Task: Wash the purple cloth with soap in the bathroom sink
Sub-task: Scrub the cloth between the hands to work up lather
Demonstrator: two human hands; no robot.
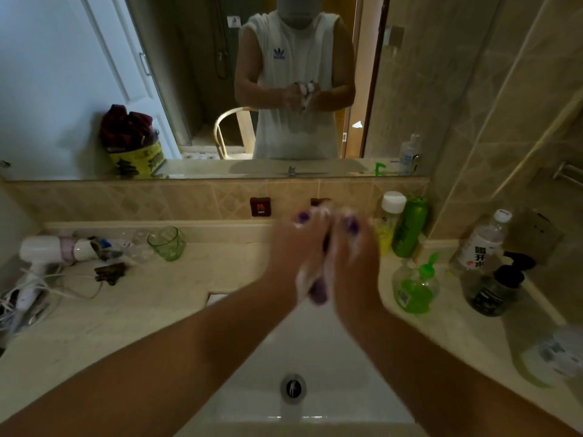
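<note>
Both my hands are raised over the white sink, pressed together around the purple cloth. My left hand and my right hand grip it between them; white soap foam covers the fingers. Bits of purple show at the fingertips and below the palms, and most of the cloth is hidden inside the hands. The hands are motion-blurred. The sink's drain lies below my forearms.
On the right counter stand a green soap dispenser, a green bottle, a white-capped bottle, a water bottle and a dark pump bottle. At left lie a white hair dryer with cord and a green glass.
</note>
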